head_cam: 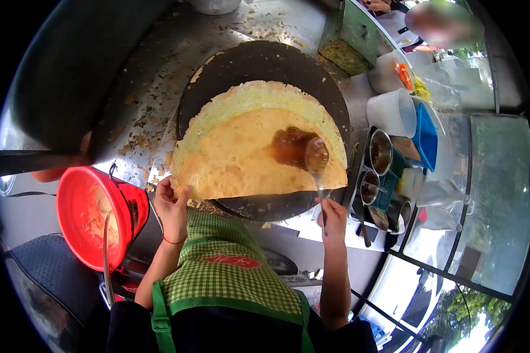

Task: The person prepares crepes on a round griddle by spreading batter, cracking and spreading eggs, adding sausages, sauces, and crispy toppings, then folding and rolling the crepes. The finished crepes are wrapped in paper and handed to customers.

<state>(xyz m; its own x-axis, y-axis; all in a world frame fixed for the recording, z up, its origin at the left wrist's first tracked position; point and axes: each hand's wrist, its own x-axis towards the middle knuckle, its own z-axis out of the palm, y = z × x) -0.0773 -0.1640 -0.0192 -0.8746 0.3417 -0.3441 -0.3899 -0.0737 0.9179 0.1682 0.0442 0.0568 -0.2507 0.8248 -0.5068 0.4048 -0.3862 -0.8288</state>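
A large thin crepe (229, 154), folded over itself, lies on a round dark griddle (251, 57). Its pale green-yellow layer shows beyond the browned upper fold. At the crepe's left corner, the thumb and fingers of my left hand (172, 205) pinch the edge. My right hand (334, 218) grips the handle of a metal spoon (317, 154), whose bowl is blurred and rests on or just over a patch of brown sauce (291, 143). That sauce is spread on the right part of the fold.
A red bucket (66, 212) of batter with a ladle (107, 256) stands at my left. On the right are a sauce bowl (381, 152), a white tub (393, 112) and a blue container (425, 137). A green box (349, 37) stands behind; a person (397, 26) is beyond.
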